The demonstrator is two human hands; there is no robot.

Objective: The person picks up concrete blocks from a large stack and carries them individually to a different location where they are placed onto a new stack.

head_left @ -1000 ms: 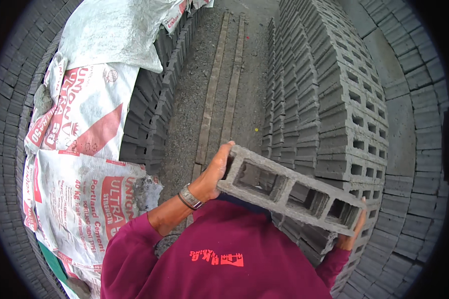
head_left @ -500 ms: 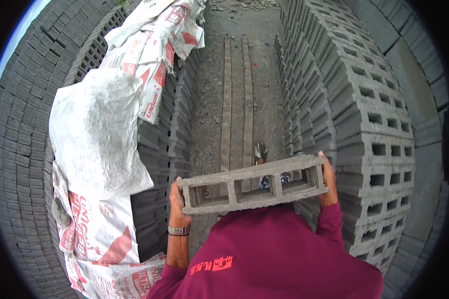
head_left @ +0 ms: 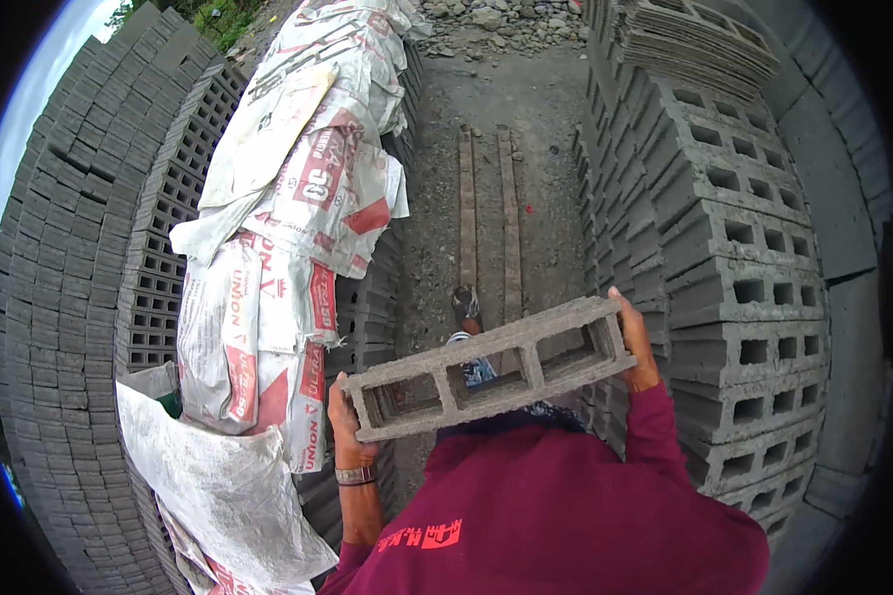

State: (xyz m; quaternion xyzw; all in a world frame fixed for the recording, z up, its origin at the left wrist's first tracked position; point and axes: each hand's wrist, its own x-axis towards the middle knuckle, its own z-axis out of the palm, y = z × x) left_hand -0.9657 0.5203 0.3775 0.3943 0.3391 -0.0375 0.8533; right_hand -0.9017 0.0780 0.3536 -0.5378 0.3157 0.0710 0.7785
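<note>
A grey hollow concrete block (head_left: 486,409) with three open cells is held out in front of my maroon shirt. My left hand (head_left: 344,426) grips its left end, and my right hand (head_left: 635,342) grips the right end. The block tilts, its right end higher in the picture than its left. Through the cells I see part of my leg and a patterned garment. One shoe (head_left: 465,303) shows beyond the block, on the ground.
Two narrow wooden planks (head_left: 467,213) lie along the gravel passage. Stacked hollow blocks (head_left: 754,297) wall the right side; another block wall (head_left: 60,297) stands far left. White and red sacks (head_left: 298,218) cover the left stack. Loose stones (head_left: 496,20) lie at the far end.
The view has advanced along the passage, and the sacks and walls have slid back past me. Both hands still hold the block, now tilted more. A foot has stepped forward.
</note>
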